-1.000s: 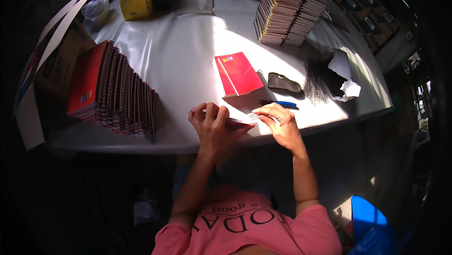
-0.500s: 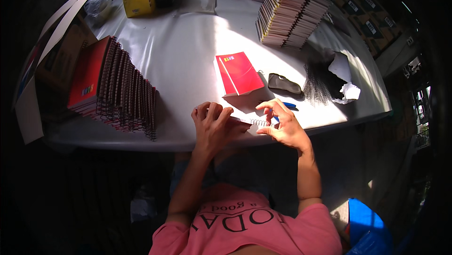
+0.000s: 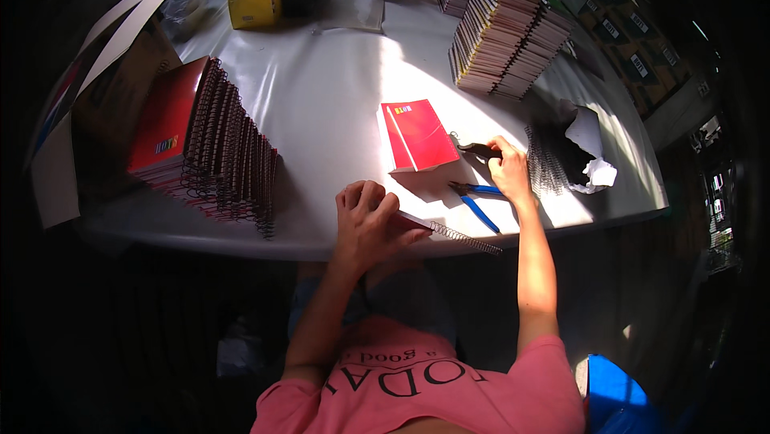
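Observation:
Near the front edge of the table, my left hand (image 3: 369,221) is closed on a small notebook (image 3: 413,221) with a dark red edge, seen nearly edge-on. From its right end a loose wire spiral (image 3: 465,239) sticks out past the pages. My right hand (image 3: 511,171) has its fingers closed on a dark, elongated object (image 3: 480,150) whose kind I cannot make out. Just below that hand lie blue-handled pliers (image 3: 481,203), jaws to the left. A red notebook block (image 3: 419,137) rests flat beyond both hands.
Red spiral notebooks (image 3: 172,113) are stacked at left, beside pale boards (image 3: 132,29). Tall notebook stacks (image 3: 509,33) stand at the back right. Wire spirals (image 3: 545,161) lie by torn white paper (image 3: 597,171). A yellow container (image 3: 261,1) sits at the back left.
My right hand has left the wire spiral, moved away from me and closed on the dark object. The spiral's free end and the pliers now show uncovered. My left hand keeps the notebook.

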